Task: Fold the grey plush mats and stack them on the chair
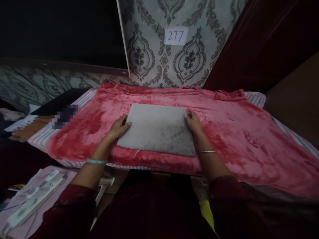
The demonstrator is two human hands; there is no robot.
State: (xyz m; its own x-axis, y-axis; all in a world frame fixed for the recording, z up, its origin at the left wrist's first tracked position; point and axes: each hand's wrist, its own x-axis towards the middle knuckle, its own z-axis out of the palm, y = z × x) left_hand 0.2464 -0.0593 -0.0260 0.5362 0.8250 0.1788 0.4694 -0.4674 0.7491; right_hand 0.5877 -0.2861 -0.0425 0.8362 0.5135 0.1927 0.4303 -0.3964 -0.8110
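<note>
A grey rectangular plush mat [157, 129] lies on the pink and red blanket [224, 119] in front of me, with a loose pale thread at its front edge. My left hand [120, 127] grips its left edge, thumb on top and the other fingers partly hidden at the side. At the opposite edge, my right hand [192, 121] holds the mat the same way. The mat's nap looks smooth and light on the left, darker and ruffled on the right.
A large black screen [62, 33] stands at the back left. On the left, a white power strip [37, 199] rests on a pink cloth. A paper numbered 277 [176, 35] hangs on the patterned wall. A dark red panel [251, 43] rises at the right.
</note>
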